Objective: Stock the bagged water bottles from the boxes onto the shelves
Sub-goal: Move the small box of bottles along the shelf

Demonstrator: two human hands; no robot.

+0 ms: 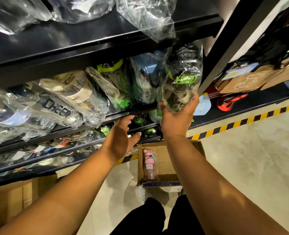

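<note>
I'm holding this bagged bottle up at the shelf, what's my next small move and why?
Probably slide the bagged black-and-green bottle back onto the shelf beside the blue bottle. Your right hand grips its base at the shelf's front edge, and your left hand is open, holding nothing.

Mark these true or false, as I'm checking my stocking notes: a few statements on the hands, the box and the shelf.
1. The right hand holds a bagged bottle. True.
2. The left hand grips a bottle too. False: it is open and holds nothing.
3. The box is empty. False: a pink bottle lies in it.
4. The shelf bears other bagged bottles. True.
</note>
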